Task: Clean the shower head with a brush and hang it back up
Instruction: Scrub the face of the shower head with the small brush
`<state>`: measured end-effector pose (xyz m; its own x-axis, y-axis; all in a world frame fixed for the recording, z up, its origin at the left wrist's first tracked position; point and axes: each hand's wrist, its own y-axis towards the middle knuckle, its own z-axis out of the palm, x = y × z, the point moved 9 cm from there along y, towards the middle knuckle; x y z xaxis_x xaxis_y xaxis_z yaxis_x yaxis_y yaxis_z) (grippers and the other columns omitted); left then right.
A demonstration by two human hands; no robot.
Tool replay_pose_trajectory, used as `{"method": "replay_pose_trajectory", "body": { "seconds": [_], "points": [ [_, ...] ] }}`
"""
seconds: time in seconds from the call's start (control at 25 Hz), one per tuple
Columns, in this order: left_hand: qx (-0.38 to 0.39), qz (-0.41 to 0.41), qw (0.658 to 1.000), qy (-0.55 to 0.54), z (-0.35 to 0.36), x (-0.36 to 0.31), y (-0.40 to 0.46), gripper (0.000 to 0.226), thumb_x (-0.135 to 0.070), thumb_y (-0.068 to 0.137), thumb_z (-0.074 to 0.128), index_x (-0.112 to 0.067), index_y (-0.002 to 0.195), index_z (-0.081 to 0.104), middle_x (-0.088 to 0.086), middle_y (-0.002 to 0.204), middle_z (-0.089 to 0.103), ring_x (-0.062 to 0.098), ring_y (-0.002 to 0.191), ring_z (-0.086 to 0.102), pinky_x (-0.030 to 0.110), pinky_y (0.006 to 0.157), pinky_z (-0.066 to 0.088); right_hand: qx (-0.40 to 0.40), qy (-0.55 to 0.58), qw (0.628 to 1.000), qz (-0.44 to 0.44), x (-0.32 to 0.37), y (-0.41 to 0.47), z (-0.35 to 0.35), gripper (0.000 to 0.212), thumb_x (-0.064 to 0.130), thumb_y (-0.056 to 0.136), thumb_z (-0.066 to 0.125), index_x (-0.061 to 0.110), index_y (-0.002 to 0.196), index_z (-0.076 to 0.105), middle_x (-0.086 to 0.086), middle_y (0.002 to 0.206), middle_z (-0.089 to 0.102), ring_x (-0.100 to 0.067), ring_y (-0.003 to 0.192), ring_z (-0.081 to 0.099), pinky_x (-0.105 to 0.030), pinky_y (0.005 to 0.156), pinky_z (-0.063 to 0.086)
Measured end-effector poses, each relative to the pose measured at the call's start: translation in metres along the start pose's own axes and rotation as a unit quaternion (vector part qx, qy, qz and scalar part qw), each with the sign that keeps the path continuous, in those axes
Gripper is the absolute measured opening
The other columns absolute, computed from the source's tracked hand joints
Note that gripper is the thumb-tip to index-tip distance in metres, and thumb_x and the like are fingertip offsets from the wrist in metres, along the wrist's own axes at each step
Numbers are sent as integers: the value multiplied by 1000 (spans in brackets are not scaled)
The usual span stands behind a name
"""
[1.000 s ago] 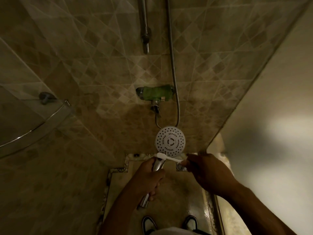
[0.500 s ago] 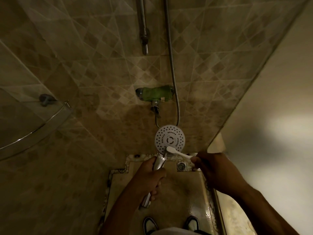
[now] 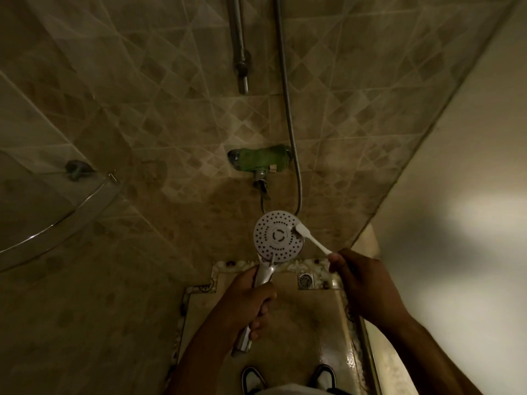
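Note:
The round white shower head [image 3: 275, 238] faces up toward me, its dotted spray plate in full view. My left hand [image 3: 251, 300] grips its chrome handle just below the head. A white toothbrush [image 3: 312, 240] lies with its bristle end on the upper right edge of the spray plate. My right hand [image 3: 362, 283] pinches the brush's handle end, to the right of the shower head. The metal hose [image 3: 288, 109] runs up the tiled wall from behind the head.
A mixer tap wrapped in green cloth [image 3: 261, 161] sits on the wall above the head. A chrome rail end [image 3: 241, 64] hangs higher up. A curved glass corner shelf [image 3: 51, 212] juts out at left. A floor drain [image 3: 305, 280] and my shoes [image 3: 253, 379] are below.
The brush head has climbed from below the spray plate, across its lower part, to its upper right edge. My right hand moved right and up a little. My left hand stayed put.

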<state>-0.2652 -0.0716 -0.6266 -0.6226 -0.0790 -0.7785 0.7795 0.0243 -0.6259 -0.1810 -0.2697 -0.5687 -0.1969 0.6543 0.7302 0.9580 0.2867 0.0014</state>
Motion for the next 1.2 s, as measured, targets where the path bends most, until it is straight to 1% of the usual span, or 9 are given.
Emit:
{"method": "replay_pose_trajectory", "body": {
  "seconds": [0.08, 0.16, 0.36, 0.52, 0.64, 0.8, 1.0, 1.12, 1.2],
  "points": [
    [-15, 0, 1000, -9, -9, -1, 0, 15, -4, 95, 51, -16, 103, 57, 4, 53, 42, 14, 34, 30, 19, 38, 29, 15, -7, 1000, -5, 6, 3, 8, 32, 46, 96, 41, 32, 77, 62, 8, 52, 55, 0, 51, 57, -13, 45, 38],
    [-39, 5, 999, -21, -25, -3, -1, 8, -5, 97, 51, -12, 93, 52, 3, 53, 42, 14, 34, 30, 20, 38, 29, 66, -16, 997, -38, 22, 3, 30, 31, 46, 98, 41, 34, 81, 63, 9, 59, 59, -2, 57, 59, -15, 49, 41],
    [-99, 23, 991, -83, -73, -2, -5, 14, -10, 95, 53, -13, 82, 48, 4, 54, 41, 16, 35, 27, 22, 42, 27, 116, 25, 988, -103, 62, 21, 77, 31, 36, 101, 42, 21, 90, 66, 6, 76, 63, -7, 67, 58, -33, 62, 50],
    [-153, 42, 975, -153, -119, -4, -22, 18, -6, 94, 53, -14, 77, 50, 4, 53, 40, 15, 33, 26, 21, 41, 28, 137, 11, 973, -186, 114, 37, 120, 23, 26, 102, 45, 17, 94, 65, 5, 83, 59, -7, 71, 52, -22, 61, 35],
    [-187, 59, 961, -194, -156, -5, -41, 21, -8, 97, 50, -10, 77, 47, 4, 53, 40, 15, 32, 26, 21, 40, 28, 140, 13, 966, -218, 152, 55, 145, 21, 27, 101, 48, 19, 102, 67, 8, 83, 58, -1, 69, 51, -12, 60, 32],
    [-261, 77, 937, -221, -220, -3, -77, 22, -10, 97, 52, -9, 75, 50, 5, 53, 41, 15, 33, 28, 22, 41, 29, 171, 76, 957, -220, 216, 82, 182, 19, 35, 100, 50, 26, 110, 63, 10, 80, 63, -1, 66, 59, -13, 51, 39],
    [-315, 108, 909, -249, -280, -3, -119, 22, -10, 94, 55, -10, 74, 47, 5, 53, 40, 15, 32, 29, 21, 40, 29, 167, 115, 951, -234, 300, 126, 226, 7, 27, 97, 57, 26, 103, 61, 16, 88, 64, 8, 72, 60, -4, 58, 41],
    [-343, 107, 897, -256, -309, 0, -135, 19, -11, 94, 57, -10, 77, 48, 4, 52, 41, 15, 32, 30, 21, 39, 29, 140, 64, 941, -302, 353, 158, 259, 13, 18, 94, 62, 14, 106, 66, -1, 100, 66, -2, 77, 57, 2, 66, 38],
    [-350, 103, 893, -264, -326, 3, -138, 17, -12, 94, 58, -10, 79, 50, 4, 52, 42, 15, 33, 30, 21, 40, 29, 133, 18, 923, -361, 388, 175, 278, 16, 15, 93, 63, 10, 107, 69, -10, 105, 64, -12, 84, 58, -5, 71, 40]
  ]
}}
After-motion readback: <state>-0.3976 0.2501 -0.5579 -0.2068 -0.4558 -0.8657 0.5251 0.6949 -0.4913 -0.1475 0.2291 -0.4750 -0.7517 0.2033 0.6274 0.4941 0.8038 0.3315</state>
